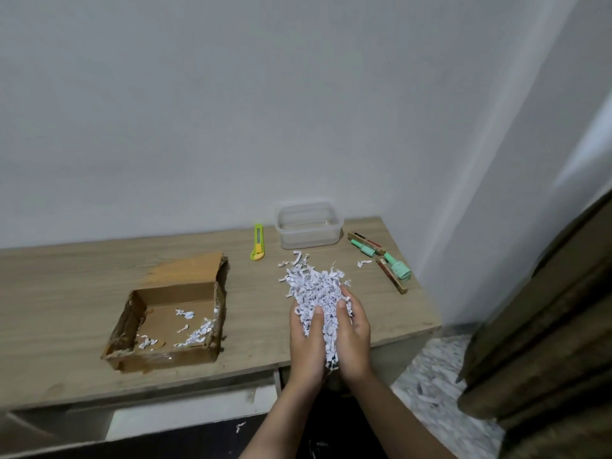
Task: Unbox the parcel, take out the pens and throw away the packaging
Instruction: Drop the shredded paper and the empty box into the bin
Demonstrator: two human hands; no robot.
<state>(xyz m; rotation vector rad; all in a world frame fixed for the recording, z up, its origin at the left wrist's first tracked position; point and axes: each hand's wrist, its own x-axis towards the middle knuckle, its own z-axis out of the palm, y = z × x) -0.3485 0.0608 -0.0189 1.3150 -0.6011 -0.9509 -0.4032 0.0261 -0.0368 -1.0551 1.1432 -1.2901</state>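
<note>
An opened cardboard box (172,323) sits on the wooden table (66,293) at the left, with a few scraps of shredded paper inside. My left hand (306,346) and my right hand (354,339) press together around a heap of white shredded paper (314,289) near the table's front edge. Part of the heap spills out ahead of my fingers onto the table. Several pens (381,256) with mint-green caps lie at the back right of the table.
A yellow-green utility knife (257,242) lies beside a clear plastic container (309,224) at the back near the wall. A stray paper shred (363,263) lies near the pens. A brown curtain (546,326) hangs at the right, over a marbled floor (440,385).
</note>
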